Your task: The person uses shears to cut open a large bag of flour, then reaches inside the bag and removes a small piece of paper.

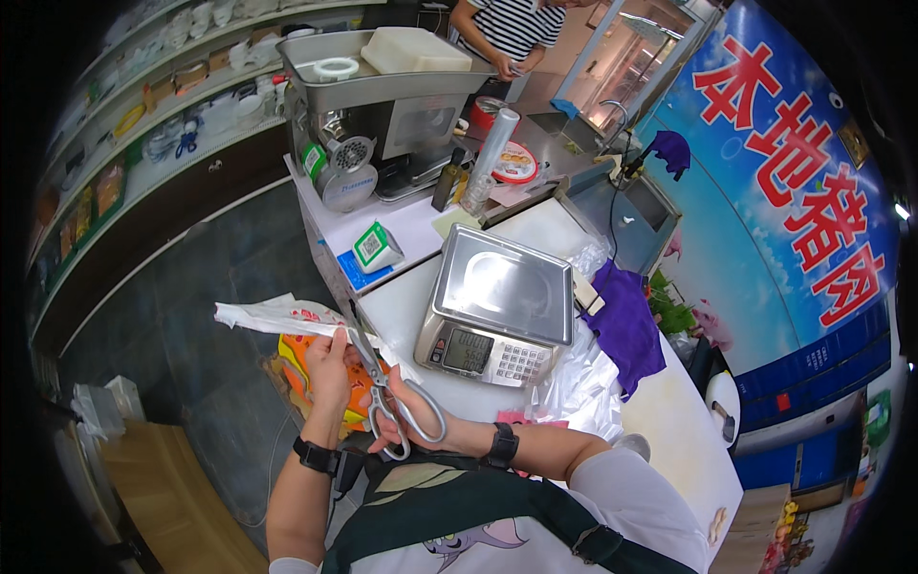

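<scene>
My left hand (328,374) pinches a white plastic or paper piece (269,316) with red print, which stretches out to the left. My right hand (412,416) is on a pair of metal scissors (380,402), its fingers in the handle loops. The scissor blades point up and away from me, crossing the white piece near my left fingertips. Whether the blades are cutting it I cannot tell. Below and behind my hands shows an orange and yellow printed bag or box (294,366), partly hidden.
A weighing scale (505,287) stands on the white counter (401,298), with a purple cloth (627,326) and clear plastic bags (581,394) to its right. Beyond are a printed code stand (376,247), a meat grinder (351,154) and a roll of plastic film (495,151). Another person (513,32) stands at the back.
</scene>
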{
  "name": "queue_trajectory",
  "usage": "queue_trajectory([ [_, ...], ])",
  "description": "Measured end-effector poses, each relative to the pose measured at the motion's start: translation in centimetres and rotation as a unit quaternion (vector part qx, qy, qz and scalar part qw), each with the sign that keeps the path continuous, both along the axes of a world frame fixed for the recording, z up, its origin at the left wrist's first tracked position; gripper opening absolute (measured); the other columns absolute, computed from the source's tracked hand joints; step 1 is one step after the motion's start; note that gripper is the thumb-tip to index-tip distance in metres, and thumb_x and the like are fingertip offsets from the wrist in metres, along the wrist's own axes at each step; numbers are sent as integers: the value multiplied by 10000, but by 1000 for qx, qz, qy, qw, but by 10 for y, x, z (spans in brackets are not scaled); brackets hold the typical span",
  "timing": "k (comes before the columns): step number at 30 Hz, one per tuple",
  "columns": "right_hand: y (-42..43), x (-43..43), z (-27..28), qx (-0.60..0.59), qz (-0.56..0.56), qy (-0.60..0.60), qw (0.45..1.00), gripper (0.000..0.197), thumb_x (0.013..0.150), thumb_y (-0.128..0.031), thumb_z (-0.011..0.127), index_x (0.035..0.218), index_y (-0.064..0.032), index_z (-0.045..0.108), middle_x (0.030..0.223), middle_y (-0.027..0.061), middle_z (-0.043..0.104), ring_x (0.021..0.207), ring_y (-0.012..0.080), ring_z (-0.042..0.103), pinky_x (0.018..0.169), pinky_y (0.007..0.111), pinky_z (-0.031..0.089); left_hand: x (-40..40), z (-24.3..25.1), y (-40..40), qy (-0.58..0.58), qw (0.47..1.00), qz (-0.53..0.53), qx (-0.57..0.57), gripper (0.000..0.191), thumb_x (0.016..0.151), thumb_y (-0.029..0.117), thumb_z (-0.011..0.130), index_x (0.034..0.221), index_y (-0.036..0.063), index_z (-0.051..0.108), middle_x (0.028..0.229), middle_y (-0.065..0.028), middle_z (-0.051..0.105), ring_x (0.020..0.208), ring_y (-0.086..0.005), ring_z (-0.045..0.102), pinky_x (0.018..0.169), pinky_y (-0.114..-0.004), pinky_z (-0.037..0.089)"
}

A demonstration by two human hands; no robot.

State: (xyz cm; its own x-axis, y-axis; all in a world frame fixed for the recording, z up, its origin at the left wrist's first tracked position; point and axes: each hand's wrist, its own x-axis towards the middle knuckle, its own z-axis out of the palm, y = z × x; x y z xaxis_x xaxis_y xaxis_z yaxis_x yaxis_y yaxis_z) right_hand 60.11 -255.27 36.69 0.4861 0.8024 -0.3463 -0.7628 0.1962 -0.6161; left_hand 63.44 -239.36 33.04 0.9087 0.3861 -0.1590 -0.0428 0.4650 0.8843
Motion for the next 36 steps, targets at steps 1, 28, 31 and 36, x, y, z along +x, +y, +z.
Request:
queue_trajectory([
  [1, 0, 0, 0, 4, -3, -5, 1000, 779, 878, -717, 224, 1047, -21, 533, 565, 22, 443, 470, 137, 472, 664, 421, 546, 1, 0, 0, 5, 1000, 6, 4, 217, 957, 166, 528, 893, -23, 611, 765, -44, 619, 620, -97, 548, 568, -223, 460],
  [28, -130, 33, -43, -525, 14, -621, 582, 527, 804, -569, 604, 886, -48, 605, 613, 170, 598, 601, 382, 613, 573, 452, 488, -43, 15, 35, 15, 995, -89, 44, 235, 959, 186, 509, 953, -35, 588, 786, -103, 655, 627, -151, 639, 594, -251, 533],
  [31, -146, 15, -75, -554, 57, -626, 546, 617, 787, -643, 559, 828, -28, 571, 596, 160, 595, 585, 365, 613, 550, 455, 481, -41, 13, 33, 23, 995, -87, 38, 233, 955, 191, 519, 956, -32, 587, 786, -102, 655, 626, -151, 637, 585, -250, 529],
  [36, -160, -3, -120, -617, 127, -615, 474, 659, 810, -647, 511, 874, 8, 527, 628, 188, 617, 577, 367, 620, 539, 463, 482, -40, 9, 31, 14, 996, -82, 23, 226, 945, 187, 529, 976, -27, 595, 802, -97, 661, 617, -130, 630, 570, -236, 519],
])
